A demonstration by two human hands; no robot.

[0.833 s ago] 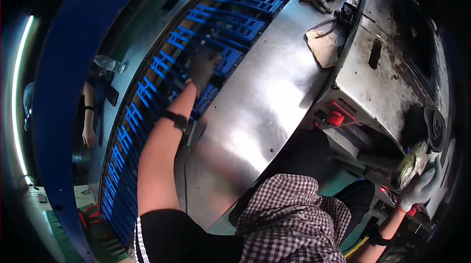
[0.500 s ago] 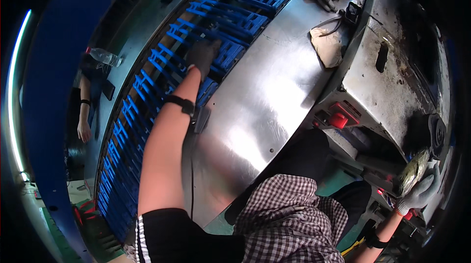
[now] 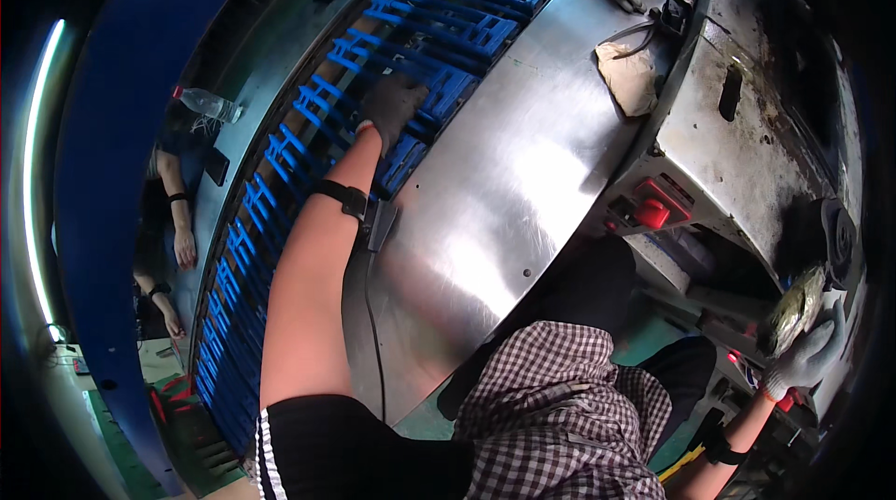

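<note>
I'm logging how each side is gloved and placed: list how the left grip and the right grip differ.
The left grip looks dark-grey-gloved; the right grip is gloved in pale grey.
The left grip is at the blue slatted rack; the right grip is beside a crumpled yellowish packet, whether grasping it is unclear.
Shared: both are gloved, with a black band on each forearm.

the gloved left hand is among blue slatted fixtures.
</note>
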